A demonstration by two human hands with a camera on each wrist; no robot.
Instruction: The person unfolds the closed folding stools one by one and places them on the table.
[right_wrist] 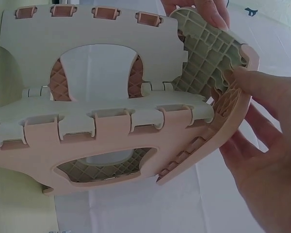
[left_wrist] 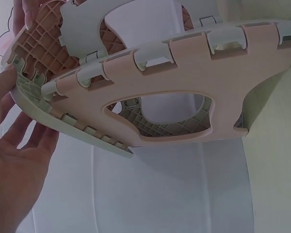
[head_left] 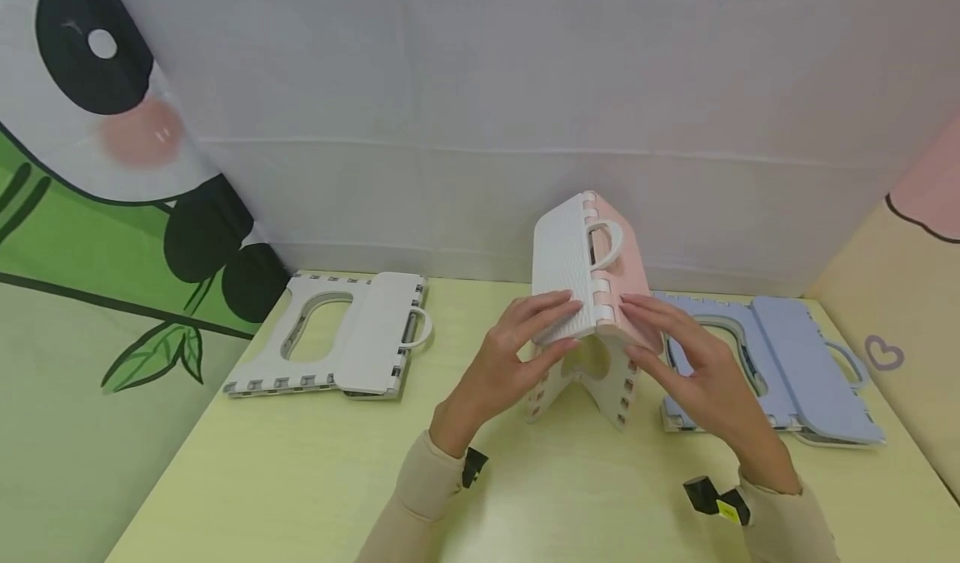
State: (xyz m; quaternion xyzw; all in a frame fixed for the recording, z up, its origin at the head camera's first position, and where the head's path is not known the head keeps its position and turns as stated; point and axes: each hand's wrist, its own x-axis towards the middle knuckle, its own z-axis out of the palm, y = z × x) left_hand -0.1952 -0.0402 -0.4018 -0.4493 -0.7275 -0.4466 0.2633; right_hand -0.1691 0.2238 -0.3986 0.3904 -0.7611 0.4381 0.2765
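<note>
A pink and white folding step stool (head_left: 561,255) stands partly folded on the table, its top bent into a peak along the hinge line. A white carry loop (head_left: 617,245) sticks up from that ridge. My left hand (head_left: 510,355) grips the near edge of the white half, fingers above and thumb at the rim below. On the pink half (head_left: 628,251), my right hand (head_left: 701,367) holds the near edge in the same way. In the right wrist view, the thumb (right_wrist: 252,80) presses the ribbed underside. The left wrist view shows the pink leg panel (left_wrist: 184,73) with its oval opening.
A white folded stool (head_left: 378,330) lies flat to the left, handle facing right. To the right lies a blue folded stool (head_left: 798,355), close beside my right hand. A pale curtain (head_left: 450,130) hangs behind the yellow-green table (head_left: 300,480).
</note>
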